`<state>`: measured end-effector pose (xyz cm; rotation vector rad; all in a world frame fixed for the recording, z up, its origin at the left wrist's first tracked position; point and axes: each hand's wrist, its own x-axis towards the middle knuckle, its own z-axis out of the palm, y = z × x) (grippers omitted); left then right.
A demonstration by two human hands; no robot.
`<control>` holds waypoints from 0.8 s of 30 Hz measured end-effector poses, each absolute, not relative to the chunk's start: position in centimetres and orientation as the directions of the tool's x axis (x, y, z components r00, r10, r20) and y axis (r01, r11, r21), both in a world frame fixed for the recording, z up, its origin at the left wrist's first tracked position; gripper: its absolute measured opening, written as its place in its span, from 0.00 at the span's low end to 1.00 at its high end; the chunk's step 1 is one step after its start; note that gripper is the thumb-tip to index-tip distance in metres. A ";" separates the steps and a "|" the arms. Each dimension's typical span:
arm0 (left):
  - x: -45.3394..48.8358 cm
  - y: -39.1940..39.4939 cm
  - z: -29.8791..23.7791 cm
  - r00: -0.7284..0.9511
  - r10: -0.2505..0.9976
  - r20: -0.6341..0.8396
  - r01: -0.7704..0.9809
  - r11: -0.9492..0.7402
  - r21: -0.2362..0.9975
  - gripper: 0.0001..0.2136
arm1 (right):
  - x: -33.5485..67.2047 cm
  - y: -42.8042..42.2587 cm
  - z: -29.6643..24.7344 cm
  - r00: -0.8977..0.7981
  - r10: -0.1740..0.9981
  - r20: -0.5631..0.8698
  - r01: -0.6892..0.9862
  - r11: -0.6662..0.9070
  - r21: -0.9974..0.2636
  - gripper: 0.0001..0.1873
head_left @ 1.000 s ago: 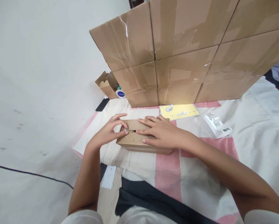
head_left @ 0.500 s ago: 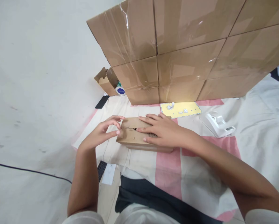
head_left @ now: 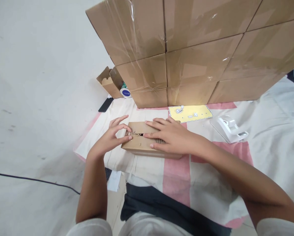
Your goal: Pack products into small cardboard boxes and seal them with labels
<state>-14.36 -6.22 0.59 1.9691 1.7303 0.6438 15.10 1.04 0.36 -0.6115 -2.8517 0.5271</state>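
A small brown cardboard box (head_left: 139,146) lies on the cloth in front of me, with a torn, crinkled slit along the seam on its top. At the box's left end, my left hand (head_left: 112,137) has thumb and index finger closing on a loose bit of clear tape (head_left: 133,133) by the seam; its other fingers are raised. My right hand (head_left: 168,135) rests flat on the right part of the lid, fingers spread, one fingertip beside the slit. The palm covers much of that side.
Behind the box rises a stack of taped cartons (head_left: 191,65). A yellow card (head_left: 201,113) with white bits lies before it. To the right stands a white tape dispenser (head_left: 232,129). A black phone (head_left: 106,105) and an open carton (head_left: 110,85) are at the back left.
My left hand has moved slightly right, onto the seam at the box's end, and the tape there now looks lifted and wrinkled. My right hand stays on the box.
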 end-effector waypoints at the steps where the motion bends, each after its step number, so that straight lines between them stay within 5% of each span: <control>1: -14.3 -6.4 0.6 0.090 0.995 0.052 0.793 -0.103 0.600 0.14 | 15.1 1.0 0.4 -0.900 0.425 0.094 0.363 0.851 -0.380 0.26; 8: -14.9 -6.1 -1.2 0.066 0.998 0.020 0.698 -0.061 0.713 0.30 | 15.2 1.0 0.4 -0.899 0.429 0.093 0.364 0.846 -0.390 0.26; 14: -14.2 -5.5 -3.4 -0.039 0.999 -0.023 0.452 0.038 0.891 0.31 | 15.1 1.0 0.0 -0.893 0.434 0.119 0.364 0.852 -0.377 0.25; 24: -13.5 -5.0 -3.3 -0.135 0.990 -0.027 0.413 0.081 0.907 0.28 | 14.9 0.9 -0.2 -0.888 0.436 0.146 0.367 0.863 -0.347 0.24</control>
